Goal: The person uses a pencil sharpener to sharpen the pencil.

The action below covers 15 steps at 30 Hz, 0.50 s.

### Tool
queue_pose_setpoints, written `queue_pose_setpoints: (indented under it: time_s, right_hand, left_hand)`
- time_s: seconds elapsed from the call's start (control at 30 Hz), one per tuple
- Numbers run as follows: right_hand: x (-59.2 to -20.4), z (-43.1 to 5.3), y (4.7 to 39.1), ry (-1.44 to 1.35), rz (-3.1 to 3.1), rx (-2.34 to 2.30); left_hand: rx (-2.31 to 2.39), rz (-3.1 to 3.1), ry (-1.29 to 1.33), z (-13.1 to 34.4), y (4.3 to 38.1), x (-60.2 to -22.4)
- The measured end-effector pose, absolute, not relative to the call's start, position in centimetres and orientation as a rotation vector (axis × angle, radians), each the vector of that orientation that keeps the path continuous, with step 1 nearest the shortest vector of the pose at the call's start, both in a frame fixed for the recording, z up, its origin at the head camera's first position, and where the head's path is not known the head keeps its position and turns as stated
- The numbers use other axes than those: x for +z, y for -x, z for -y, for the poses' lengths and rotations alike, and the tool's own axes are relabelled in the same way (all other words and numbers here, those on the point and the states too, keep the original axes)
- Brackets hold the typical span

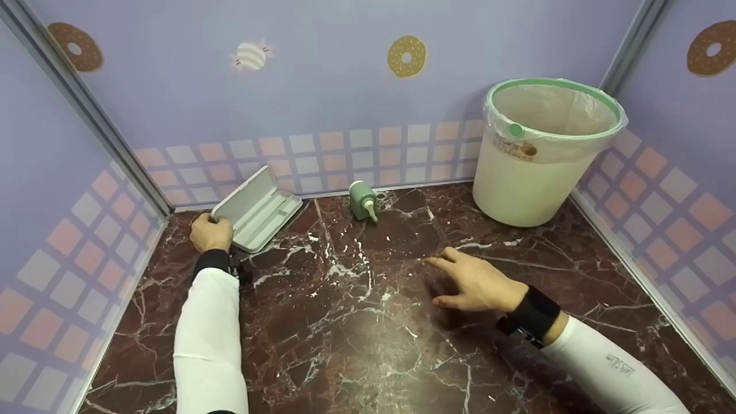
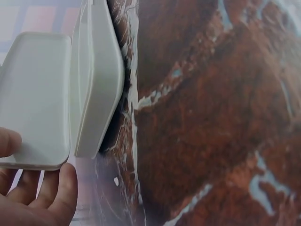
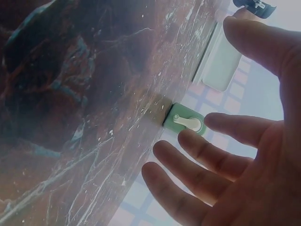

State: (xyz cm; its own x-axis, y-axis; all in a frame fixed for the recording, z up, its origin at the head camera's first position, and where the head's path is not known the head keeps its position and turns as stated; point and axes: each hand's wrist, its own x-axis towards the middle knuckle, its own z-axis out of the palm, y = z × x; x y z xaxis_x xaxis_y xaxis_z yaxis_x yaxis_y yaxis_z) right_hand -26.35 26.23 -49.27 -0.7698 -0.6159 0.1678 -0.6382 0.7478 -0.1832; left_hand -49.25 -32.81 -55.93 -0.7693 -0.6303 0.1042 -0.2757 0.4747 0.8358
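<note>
A pale grey pencil case [image 1: 267,221] stands open at the left, near the back wall. Its lid [image 2: 37,94] is raised, and the base shows long moulded compartments. My left hand [image 1: 211,233] grips the lid's near end, thumb on the inner face and fingers behind it. To the right of the case is a small green pencil sharpener [image 1: 362,201] with a white crank handle [image 3: 186,123]. Over the right part of the tabletop, my right hand [image 1: 474,282] has its fingers spread and holds nothing. It is well apart from the sharpener.
A white bucket [image 1: 517,184] with a green rim and a clear plastic liner stands in the back right corner. Small white bits [image 1: 363,259] lie scattered on the dark red marbled tabletop [image 1: 287,356]. Patterned panels [image 1: 333,86] enclose the back and both sides.
</note>
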Motion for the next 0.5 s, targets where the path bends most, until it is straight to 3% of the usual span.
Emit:
queue_pose_setpoints:
  time_s: [0.2, 0.5]
  right_hand:
    - [-49.3, -26.1, 26.5, -1.062, 2.805, 0.313]
    - [-49.5, -25.2, 26.4, -1.114, 2.812, 0.331]
  left_hand:
    - [-1.184, 2.423, -0.732, 32.6, 48.9, -54.9]
    - [-1.088, 2.573, -0.53, 30.1, 45.4, -51.1]
